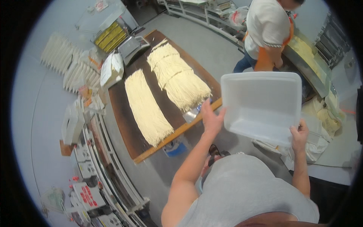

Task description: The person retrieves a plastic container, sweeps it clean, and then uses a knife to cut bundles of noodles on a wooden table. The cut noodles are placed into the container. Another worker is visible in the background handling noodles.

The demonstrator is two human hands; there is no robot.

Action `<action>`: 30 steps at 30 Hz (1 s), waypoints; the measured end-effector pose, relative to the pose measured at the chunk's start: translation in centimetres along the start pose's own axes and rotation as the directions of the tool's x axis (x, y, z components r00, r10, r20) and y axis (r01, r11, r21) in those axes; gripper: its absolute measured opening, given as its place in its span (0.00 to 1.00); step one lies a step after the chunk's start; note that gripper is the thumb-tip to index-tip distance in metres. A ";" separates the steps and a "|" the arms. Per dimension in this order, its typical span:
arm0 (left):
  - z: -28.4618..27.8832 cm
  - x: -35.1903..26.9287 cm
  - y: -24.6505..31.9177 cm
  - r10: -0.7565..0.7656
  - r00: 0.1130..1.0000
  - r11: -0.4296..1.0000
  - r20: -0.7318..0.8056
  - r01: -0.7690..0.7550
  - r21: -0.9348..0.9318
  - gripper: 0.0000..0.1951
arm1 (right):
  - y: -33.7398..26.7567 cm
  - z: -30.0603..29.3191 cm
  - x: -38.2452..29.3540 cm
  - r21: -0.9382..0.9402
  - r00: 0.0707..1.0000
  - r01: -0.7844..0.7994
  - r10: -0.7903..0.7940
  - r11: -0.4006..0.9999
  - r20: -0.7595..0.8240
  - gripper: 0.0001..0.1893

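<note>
With its fingers on the rim, my right hand (299,135) holds a white plastic tub (262,105) by its lower right corner; the tub is tilted, its inside facing me. My left hand (212,118) is beside the tub's left wall, fingers apart, above the table's near edge. Whether it touches the tub cannot be told. On the brown wooden table (167,105) lie two long spreads of pale noodle strands: a narrow one (147,109) at the left and a wider, layered one (178,76) at the right. A clear plastic bag (191,115) is near my left fingertips.
A co-worker (266,31) in an orange apron stands beyond the tub, beside a metal machine (309,62) with pale dough or flour. A scale (132,48), a yellow crate (110,37) and a white sack (112,68) are at the table's far left. A rail-like frame (113,164) runs along the left.
</note>
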State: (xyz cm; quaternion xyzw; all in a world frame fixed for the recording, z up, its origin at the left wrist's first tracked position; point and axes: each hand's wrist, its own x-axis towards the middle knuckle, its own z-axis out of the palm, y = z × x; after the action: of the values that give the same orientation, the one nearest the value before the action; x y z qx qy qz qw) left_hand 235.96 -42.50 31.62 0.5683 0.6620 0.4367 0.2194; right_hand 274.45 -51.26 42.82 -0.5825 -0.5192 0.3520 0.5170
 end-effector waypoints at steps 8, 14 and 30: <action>-7.4 5.7 -4.2 -0.325 0.924 0.669 0.202 0.375 -0.641 0.21 | -1.2 8.6 9.7 0.018 0.979 -0.070 0.065 0.997 0.195 0.06; -7.4 10.0 -0.2 -0.387 0.917 0.567 0.097 0.319 -0.759 0.13 | 5.5 11.6 17.1 -0.342 0.978 -0.069 0.131 0.937 0.162 0.13; 16.6 35.5 1.5 -0.361 0.896 0.875 -0.258 0.230 -0.427 0.07 | 26.2 8.5 45.8 -0.710 0.760 0.154 0.376 0.687 0.529 0.38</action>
State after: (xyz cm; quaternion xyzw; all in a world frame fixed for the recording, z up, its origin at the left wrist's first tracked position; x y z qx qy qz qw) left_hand 240.72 -3.60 31.53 0.3232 0.6702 0.6077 0.2778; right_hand 282.46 -2.91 21.40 -0.6129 -0.7181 0.3294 0.0145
